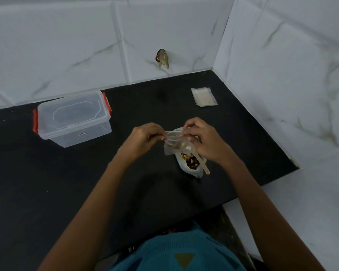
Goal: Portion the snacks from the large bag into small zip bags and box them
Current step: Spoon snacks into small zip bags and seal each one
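Where joined in a corner, white marbled wall tiles [67,45], backing everything. Below them, black counter [47,182], bearing all the containers.

At its far left, clear plastic box [72,118], lid on, red latches at both ends; through the clear walls only the dark counter legible, contents not to be told.

Near the middle, just under the hands, large bag [190,167], lying open-mouthed on the counter, filled with a mix of brown and pale snack pieces.

Well apart at far right, close to the wall, stack of small zip bags [204,96], lying flat, seemingly empty.

Over the large bag's far end, one small zip bag [173,145], clear, held up off the counter, a few pale pieces visible inside. Left hand [145,137] pinching its top edge on the left side, fingers curled; right hand [205,141] pinching the same edge on the right side, fingers curled.

Smallest, pale spoon [203,163], bowl buried among the large bag's snacks, handle slanting out toward the near right, upper end passing under the right hand; contact there not to be told.
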Tool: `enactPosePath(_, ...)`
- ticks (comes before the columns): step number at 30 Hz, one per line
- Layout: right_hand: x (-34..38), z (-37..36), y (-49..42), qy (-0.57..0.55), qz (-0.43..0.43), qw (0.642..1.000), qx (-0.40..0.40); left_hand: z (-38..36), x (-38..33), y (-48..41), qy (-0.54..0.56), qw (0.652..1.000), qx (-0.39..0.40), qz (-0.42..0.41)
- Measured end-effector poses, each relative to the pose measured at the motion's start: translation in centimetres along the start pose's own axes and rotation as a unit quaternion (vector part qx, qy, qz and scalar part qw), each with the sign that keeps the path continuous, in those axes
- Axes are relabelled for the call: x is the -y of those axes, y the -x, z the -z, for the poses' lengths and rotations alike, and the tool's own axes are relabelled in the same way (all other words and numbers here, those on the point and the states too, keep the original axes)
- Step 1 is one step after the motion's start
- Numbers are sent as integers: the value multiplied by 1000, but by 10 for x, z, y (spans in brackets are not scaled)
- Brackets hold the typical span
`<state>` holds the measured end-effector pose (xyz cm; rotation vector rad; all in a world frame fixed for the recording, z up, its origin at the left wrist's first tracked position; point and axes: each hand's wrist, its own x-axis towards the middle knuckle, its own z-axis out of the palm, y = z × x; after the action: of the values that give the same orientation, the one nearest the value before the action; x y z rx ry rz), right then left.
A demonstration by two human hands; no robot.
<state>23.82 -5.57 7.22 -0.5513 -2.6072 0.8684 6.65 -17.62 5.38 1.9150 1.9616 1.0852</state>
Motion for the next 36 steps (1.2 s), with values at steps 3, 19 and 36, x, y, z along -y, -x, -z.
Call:
enactPosePath(3,8,-1,-1,0,-16,1000,24,6,-2,-3,-16,1000,6,-16)
enactPosePath(19,31,3,-13,-274,-132,951,-49,9,-36,-5,276,942,-110,157)
enactPosePath(36,33,-5,-14,-409,-203,885,-94,9,-36,-5,360,898,-138,212)
